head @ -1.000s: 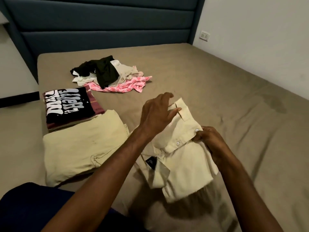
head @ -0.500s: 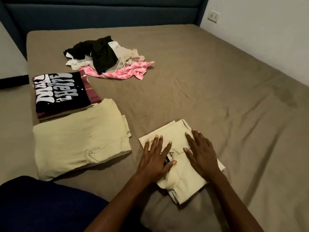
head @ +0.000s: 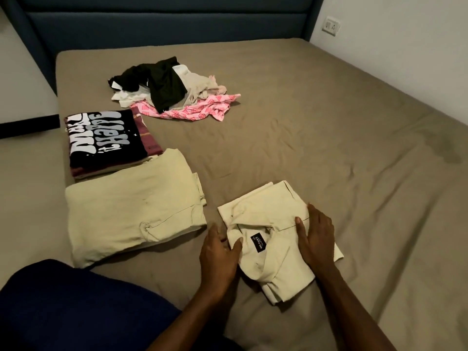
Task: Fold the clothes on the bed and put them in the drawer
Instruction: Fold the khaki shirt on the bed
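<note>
Down on the taupe-sheeted bed point(head: 316, 127), a folded cream button-up shirt point(head: 271, 239) lies between both hands. Left hand point(head: 220, 257) rests at its collar edge, thumb touching the cloth; right hand point(head: 316, 236) presses flat, fingers straight. Left of the shirt lie folded cream trousers point(head: 131, 214); a loose clothes heap point(head: 172, 89) sits farther up.

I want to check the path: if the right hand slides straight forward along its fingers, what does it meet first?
Only more of the folded cream shirt under the right hand; past its far edge, bare bed sheet, probably free.
</note>
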The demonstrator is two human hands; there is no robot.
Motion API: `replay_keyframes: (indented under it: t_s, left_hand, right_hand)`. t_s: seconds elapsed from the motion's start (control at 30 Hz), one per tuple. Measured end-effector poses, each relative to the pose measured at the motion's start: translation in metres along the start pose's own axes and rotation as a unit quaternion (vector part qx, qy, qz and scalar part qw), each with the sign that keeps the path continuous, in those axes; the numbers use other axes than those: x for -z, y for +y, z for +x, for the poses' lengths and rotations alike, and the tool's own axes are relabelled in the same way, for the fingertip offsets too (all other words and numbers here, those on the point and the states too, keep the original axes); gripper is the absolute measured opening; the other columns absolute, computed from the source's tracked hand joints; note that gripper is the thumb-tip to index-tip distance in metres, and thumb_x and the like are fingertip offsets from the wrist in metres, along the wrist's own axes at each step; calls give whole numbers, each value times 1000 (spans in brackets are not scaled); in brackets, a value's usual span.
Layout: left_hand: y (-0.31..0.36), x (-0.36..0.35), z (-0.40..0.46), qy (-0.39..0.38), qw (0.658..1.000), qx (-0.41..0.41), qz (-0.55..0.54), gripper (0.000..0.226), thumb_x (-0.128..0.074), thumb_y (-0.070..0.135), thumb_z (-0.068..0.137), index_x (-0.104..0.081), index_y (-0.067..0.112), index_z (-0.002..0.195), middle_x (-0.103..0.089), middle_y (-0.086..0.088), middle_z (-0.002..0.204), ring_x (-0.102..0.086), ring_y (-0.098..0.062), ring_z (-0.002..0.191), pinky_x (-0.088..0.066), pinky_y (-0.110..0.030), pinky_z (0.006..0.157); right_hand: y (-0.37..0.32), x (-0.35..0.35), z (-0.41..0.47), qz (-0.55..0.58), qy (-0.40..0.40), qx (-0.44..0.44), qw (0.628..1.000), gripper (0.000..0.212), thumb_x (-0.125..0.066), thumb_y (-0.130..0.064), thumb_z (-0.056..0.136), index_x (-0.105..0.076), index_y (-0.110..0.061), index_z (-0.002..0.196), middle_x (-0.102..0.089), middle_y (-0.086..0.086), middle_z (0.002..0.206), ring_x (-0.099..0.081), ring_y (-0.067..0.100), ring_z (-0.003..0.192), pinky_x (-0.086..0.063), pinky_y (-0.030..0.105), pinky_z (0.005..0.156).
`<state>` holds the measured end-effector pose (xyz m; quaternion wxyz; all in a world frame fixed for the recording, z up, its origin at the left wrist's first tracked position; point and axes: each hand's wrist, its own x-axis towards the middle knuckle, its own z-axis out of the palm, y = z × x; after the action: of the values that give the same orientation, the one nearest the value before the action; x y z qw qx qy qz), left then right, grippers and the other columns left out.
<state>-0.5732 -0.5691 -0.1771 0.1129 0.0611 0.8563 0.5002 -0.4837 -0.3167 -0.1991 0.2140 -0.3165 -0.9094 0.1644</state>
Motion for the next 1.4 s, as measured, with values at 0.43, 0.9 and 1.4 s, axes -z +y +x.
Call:
replay_keyframes:
  t_s: [0.43, 0.9, 1.4]
  left_hand:
    - [4, 5, 18, -189, 940, 69, -277, 48, -84, 14, 81, -67, 15, 126, -77, -2, 113, -73, -22, 106, -57, -50, 98]
    - [5, 9, 31, -179, 921, 107, -330, 35, -71, 0, 90, -68, 11, 123, -77, -10, 110, -74, -30, 101, -58, -43, 89]
    - [28, 51, 35, -184, 855, 70, -479, 55, -72, 11, 83, -59, 8, 136, -69, -20, 128, -66, -37, 116, -55, -44, 98]
  right_hand:
    - [-8, 62, 74, 270, -323, -218, 880, 31, -73, -13, 76, -73, -4, 105, -77, 20, 101, -73, 31, 86, -52, 38, 79]
    - [-8, 68, 48, 360, -358, -371, 777, 62, -85, -45, 65, -76, -11, 116, -74, 18, 117, -71, 42, 109, -54, 58, 99]
    - [-77, 87, 68, 473, -302, -240, 792, 47, -56, -6, 90, -64, -17, 135, -72, 13, 126, -68, 39, 116, -46, 53, 110]
